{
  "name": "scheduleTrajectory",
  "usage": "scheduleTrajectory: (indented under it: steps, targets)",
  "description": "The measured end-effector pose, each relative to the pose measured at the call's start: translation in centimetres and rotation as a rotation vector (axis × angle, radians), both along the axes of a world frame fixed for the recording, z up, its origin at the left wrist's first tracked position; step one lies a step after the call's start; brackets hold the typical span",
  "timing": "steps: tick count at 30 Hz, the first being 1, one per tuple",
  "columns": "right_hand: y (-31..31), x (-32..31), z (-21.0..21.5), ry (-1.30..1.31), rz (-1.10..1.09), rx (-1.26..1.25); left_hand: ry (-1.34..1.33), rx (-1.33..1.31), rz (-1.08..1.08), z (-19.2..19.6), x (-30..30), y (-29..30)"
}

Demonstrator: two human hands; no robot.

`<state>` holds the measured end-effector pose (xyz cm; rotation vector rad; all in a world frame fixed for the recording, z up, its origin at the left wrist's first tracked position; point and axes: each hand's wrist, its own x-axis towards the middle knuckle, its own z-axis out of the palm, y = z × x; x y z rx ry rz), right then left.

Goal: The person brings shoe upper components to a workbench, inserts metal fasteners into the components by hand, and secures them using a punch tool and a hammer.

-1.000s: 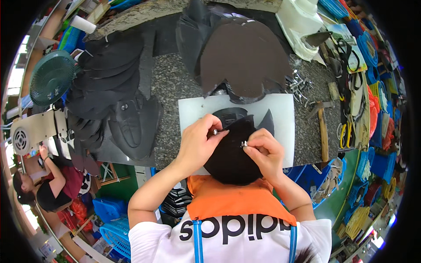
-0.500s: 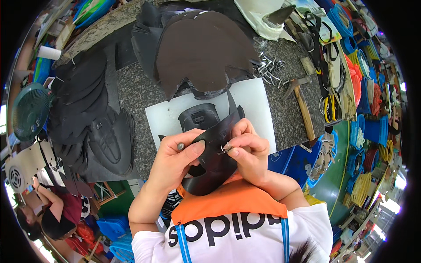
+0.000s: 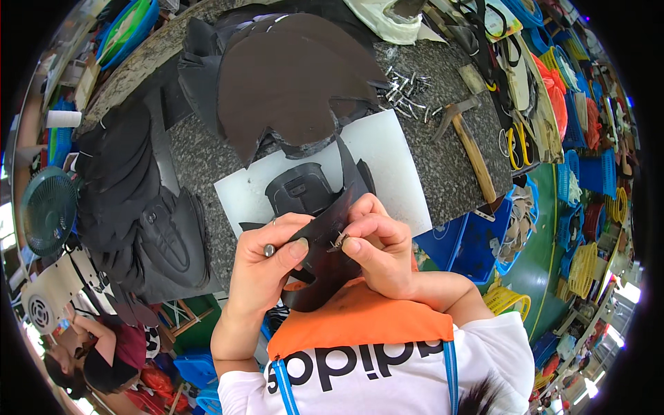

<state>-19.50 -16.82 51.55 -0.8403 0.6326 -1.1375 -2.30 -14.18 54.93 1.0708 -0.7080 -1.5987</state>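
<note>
Your left hand [image 3: 266, 266] and right hand [image 3: 380, 252], fingers pinched on a black piece [image 3: 325, 259], work above a speckled table [image 3: 443, 166] amid crowded blue crates [image 3: 477, 238].

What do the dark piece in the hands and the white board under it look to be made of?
Dark piece: probably leather or a leather-like sheet, matte dark brown; it bends limply between the left hand and right hand. White board: seemingly plastic, smooth and matte, with straight cut edges, lying flat on the speckled stone-like bench.
</note>
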Motion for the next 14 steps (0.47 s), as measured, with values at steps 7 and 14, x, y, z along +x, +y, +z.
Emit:
scheduleTrajectory:
  steps: [7,14]
  targets:
    - [0.1,0.3,-0.5,0.118,-0.075,-0.152,-0.026,-0.096,-0.047,-0.1,-0.4,-0.1]
    - [-3.1,-2.0,-4.4,0.348,-0.043,-0.487,0.101,0.202,-0.208,1.4,-0.3,0.0]
